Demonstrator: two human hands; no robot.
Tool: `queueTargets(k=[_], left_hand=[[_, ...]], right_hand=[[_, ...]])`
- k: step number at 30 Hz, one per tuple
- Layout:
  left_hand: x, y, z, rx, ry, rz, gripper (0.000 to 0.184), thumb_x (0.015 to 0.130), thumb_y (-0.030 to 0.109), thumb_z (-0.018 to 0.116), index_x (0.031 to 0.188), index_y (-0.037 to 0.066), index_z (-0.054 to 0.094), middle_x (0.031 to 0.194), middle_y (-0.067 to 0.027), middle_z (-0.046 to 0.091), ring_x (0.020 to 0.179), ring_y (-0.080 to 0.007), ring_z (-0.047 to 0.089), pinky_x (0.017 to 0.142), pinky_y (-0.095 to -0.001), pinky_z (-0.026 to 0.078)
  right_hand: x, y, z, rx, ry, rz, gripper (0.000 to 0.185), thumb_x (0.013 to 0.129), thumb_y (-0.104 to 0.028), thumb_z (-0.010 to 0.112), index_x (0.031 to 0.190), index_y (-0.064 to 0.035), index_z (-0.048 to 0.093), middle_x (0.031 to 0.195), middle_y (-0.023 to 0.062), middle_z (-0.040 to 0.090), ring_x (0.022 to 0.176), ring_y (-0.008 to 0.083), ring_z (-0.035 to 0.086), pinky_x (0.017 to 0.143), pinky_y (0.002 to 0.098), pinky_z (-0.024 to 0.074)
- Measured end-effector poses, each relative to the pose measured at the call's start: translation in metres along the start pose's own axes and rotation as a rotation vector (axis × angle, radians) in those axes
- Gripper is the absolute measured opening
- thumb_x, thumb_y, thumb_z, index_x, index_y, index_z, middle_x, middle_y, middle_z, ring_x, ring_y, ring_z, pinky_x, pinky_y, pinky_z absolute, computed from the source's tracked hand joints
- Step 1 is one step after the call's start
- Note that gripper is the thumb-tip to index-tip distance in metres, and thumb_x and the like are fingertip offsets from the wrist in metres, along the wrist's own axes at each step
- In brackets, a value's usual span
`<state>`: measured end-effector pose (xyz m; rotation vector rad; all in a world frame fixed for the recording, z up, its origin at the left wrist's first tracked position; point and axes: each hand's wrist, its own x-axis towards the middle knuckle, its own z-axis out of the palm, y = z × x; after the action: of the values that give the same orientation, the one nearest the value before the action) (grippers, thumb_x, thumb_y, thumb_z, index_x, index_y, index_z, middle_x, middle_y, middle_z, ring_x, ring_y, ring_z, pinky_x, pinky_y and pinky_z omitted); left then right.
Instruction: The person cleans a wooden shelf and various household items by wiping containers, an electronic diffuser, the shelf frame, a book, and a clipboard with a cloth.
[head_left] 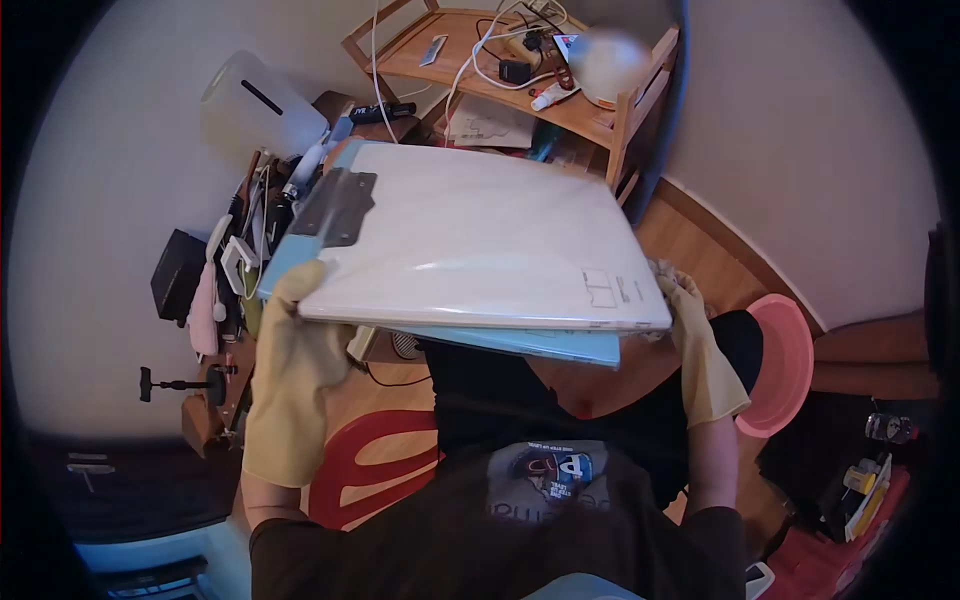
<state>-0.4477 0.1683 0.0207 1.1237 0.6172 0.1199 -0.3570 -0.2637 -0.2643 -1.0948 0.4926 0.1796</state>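
A wide white pack, smooth and shiny, is held up in front of me on top of light blue boards or folders. A dark clip shows at its left side. My left hand, in a cream rubber glove, grips the near left corner of the stack. My right hand, also gloved, is at the near right corner, with a crumpled greyish cloth between it and the stack. The fingers under the stack are hidden.
Behind the stack stands a wooden shelf with cables and a charger. A pink basin is on the floor at right. A red chair part lies at lower left. Brushes, a black box and a translucent bin are at left.
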Motion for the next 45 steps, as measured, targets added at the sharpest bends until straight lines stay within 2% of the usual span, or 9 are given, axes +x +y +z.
queueTargets(k=[5,16,24,26,27,29,35,40,45], left_hand=[[0.01,-0.036,-0.031,-0.113,-0.223,-0.066,0.049,0.091,0.019,0.067,0.132,-0.006,0.058,0.133,-0.0181,0.064,0.124,-0.0296,0.062,0.11,-0.043,0.048],[-0.031,-0.032,-0.071,-0.154,-0.138,-0.03,0.058,0.087,0.01,0.072,0.139,-0.009,0.052,0.136,-0.0184,0.063,0.126,-0.0306,0.063,0.114,-0.0432,0.048],[-0.036,-0.039,0.021,0.043,-0.368,-0.031,0.07,0.086,0.004,0.071,0.149,-0.002,0.042,0.136,-0.0162,0.06,0.119,-0.0313,0.066,0.102,-0.0468,0.057],[-0.022,-0.046,0.045,0.196,-0.461,-0.073,0.076,0.082,0.005,0.075,0.15,-0.002,0.042,0.135,-0.0151,0.061,0.118,-0.0284,0.066,0.102,-0.0443,0.055],[-0.011,-0.056,0.063,0.195,-0.589,0.01,0.075,0.079,0.006,0.079,0.147,-0.002,0.048,0.133,-0.0126,0.063,0.116,-0.0236,0.065,0.101,-0.0385,0.053],[0.0,-0.068,0.098,0.336,-0.674,0.07,0.068,0.079,0.007,0.078,0.143,-0.001,0.055,0.13,-0.009,0.064,0.114,-0.0199,0.062,0.099,-0.033,0.05],[0.019,-0.088,0.187,0.392,-0.876,0.141,0.059,0.084,0.011,0.075,0.14,0.0,0.059,0.122,-0.0063,0.065,0.11,-0.0162,0.062,0.095,-0.0303,0.05],[0.027,-0.101,0.236,0.106,-0.865,-0.297,0.06,0.088,0.012,0.074,0.144,0.003,0.055,0.132,-0.0107,0.066,0.12,-0.0218,0.063,0.103,-0.038,0.051],[0.045,-0.119,0.263,-0.028,-1.059,-0.311,0.062,0.095,0.038,0.068,0.147,0.006,0.054,0.139,-0.0119,0.064,0.127,-0.0246,0.061,0.107,-0.0407,0.05]], right_hand=[[0.009,0.01,-0.036,0.182,-0.042,-0.028,0.023,0.097,-0.005,0.069,0.118,-0.0046,0.059,0.106,0.01,0.072,0.093,0.0185,0.07,0.081,0.0328,0.0595],[-0.03,0.001,0.008,0.057,-0.053,0.083,0.022,0.098,-0.008,0.069,0.117,-0.0061,0.059,0.106,0.0081,0.072,0.095,0.0202,0.071,0.084,0.0323,0.0596],[-0.026,0.021,-0.035,0.085,-0.018,0.197,0.026,0.103,-0.022,0.065,0.125,-0.0091,0.063,0.115,0.0082,0.07,0.104,0.0205,0.068,0.085,0.0351,0.0585],[-0.008,0.047,-0.081,0.214,-0.144,0.121,0.046,0.11,-0.038,0.047,0.142,-0.0063,0.056,0.115,0.0063,0.07,0.097,0.0208,0.067,0.083,0.0413,0.0584],[-0.019,0.032,-0.068,0.221,-0.134,0.105,0.046,0.11,-0.038,0.047,0.142,-0.0063,0.056,0.115,0.0063,0.07,0.097,0.0208,0.067,0.083,0.0413,0.0584],[-0.04,0.006,-0.044,0.329,-0.054,0.028,0.037,0.099,-0.02,0.069,0.132,-0.0083,0.058,0.116,0.0107,0.068,0.099,0.0236,0.067,0.083,0.0334,0.0572],[-0.023,-0.005,-0.079,0.371,0.065,-0.058,0.037,0.098,-0.02,0.069,0.132,-0.0081,0.057,0.116,0.0108,0.068,0.098,0.0234,0.067,0.083,0.0332,0.0572],[-0.011,-0.001,-0.086,0.405,0.152,-0.088,0.038,0.098,-0.019,0.069,0.132,-0.008,0.057,0.116,0.0109,0.068,0.098,0.0232,0.067,0.083,0.0331,0.0572],[0.011,-0.001,-0.079,0.415,0.201,-0.102,0.038,0.098,-0.018,0.069,0.132,-0.0079,0.057,0.116,0.011,0.068,0.098,0.023,0.067,0.082,0.0329,0.0572]])
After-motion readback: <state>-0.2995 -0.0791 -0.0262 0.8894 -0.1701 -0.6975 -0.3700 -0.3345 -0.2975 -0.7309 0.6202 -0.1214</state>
